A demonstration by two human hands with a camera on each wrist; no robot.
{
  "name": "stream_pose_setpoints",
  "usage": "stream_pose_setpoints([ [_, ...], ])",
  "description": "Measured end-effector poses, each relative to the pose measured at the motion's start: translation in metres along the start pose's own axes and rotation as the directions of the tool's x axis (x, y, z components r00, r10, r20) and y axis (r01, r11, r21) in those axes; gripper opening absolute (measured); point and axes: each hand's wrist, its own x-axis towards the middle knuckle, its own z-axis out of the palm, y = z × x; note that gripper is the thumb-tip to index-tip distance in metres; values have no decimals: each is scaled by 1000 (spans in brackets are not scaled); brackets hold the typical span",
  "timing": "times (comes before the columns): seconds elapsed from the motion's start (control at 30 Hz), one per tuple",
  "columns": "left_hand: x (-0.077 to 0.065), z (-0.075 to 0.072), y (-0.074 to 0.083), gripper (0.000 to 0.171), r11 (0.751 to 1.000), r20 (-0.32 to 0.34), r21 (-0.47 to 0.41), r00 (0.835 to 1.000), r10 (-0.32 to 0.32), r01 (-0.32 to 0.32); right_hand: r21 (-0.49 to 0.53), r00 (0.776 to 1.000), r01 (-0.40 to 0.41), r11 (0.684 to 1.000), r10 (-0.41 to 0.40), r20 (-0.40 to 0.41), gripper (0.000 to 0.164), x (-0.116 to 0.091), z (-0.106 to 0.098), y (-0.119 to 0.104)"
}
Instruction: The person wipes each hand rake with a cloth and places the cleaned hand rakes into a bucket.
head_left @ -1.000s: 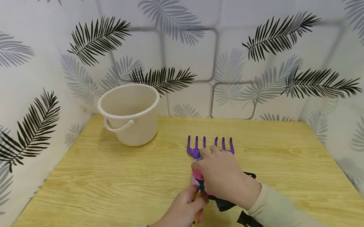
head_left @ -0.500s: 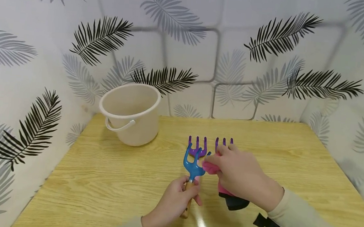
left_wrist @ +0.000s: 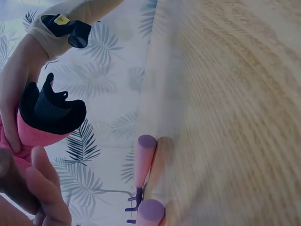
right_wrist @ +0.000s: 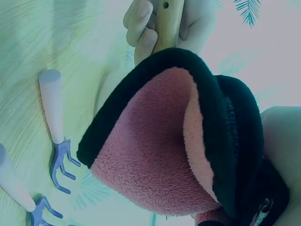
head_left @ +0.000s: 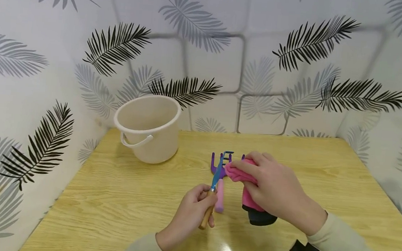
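Note:
My left hand (head_left: 192, 207) grips the wooden handle (head_left: 206, 215) of a small garden hand fork with blue metal tines (head_left: 216, 176). The fork is turned edge-on, tines pointing away. Close to its tines, my right hand (head_left: 276, 188) holds a bunched pink cloth (head_left: 240, 173) with black edging. In the head view I cannot tell whether cloth and tines touch. The cloth's loose end hangs below the right hand, and its folded pink face (right_wrist: 146, 136) fills the right wrist view. The left fingers (left_wrist: 46, 188) curl round the handle in the left wrist view.
On the wooden table (head_left: 120, 209) lies a purple hand fork with a pink handle (head_left: 219, 198). A second purple fork (right_wrist: 41, 209) lies beside it, mostly hidden by my right hand in the head view. A beige bucket (head_left: 160, 148) with a white handle stands back left, near the patterned wall.
The blue fork came out from under the cloth and has turned from face-up to edge-on. My right hand moved right, then brought the cloth back near the tines.

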Motion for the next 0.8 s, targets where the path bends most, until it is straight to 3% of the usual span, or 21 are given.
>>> stream_pose_setpoints([
  [0.27, 3, 9, -3, 36, 998, -80, 57, 997, -8, 13, -4, 999, 37, 999, -37, -22, 31, -3, 6, 1],
  [0.53, 4, 15, -6, 19, 1000, -63, 28, 998, -14, 15, -32, 995, 93, 995, -94, -25, 34, -10, 23, -18],
  [0.8, -2, 17, -9, 18, 998, -85, 56, 996, 1, 4, -70, 997, 69, 995, -66, 45, 39, -18, 37, -31],
])
